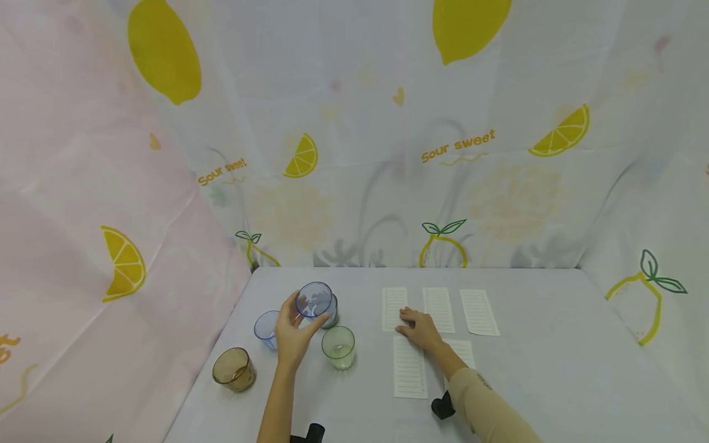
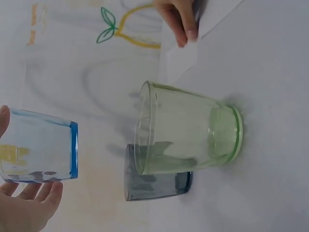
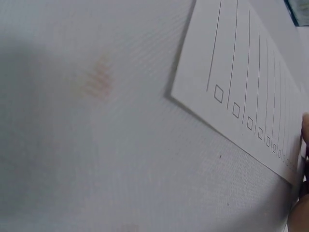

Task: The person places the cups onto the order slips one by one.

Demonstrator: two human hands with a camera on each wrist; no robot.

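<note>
My left hand (image 1: pixel 293 338) grips a light blue glass (image 1: pixel 314 300) between thumb and fingers, held above the table. Its thick blue base shows in the left wrist view, clear of the tabletop. Behind it, partly hidden, stands a grey-blue glass (image 2: pixel 157 183). A green glass (image 1: pixel 338 348) is upright just right of the left wrist. My right hand (image 1: pixel 423 332) rests its fingertips at the lower right of a lined white card (image 1: pixel 393 304); thumb and fingers are apart. Below that hand lies another lined card (image 1: pixel 410 369), whose checkboxes show in the right wrist view.
Another blue glass (image 1: pixel 266 329) stands left of the left hand, and a brown glass (image 1: pixel 234 370) stands near the table's left edge. More cards (image 1: pixel 439 311) lie in rows around the right hand. Lemon-printed cloth (image 1: pixel 360 184) surrounds the table (image 1: pixel 565 369).
</note>
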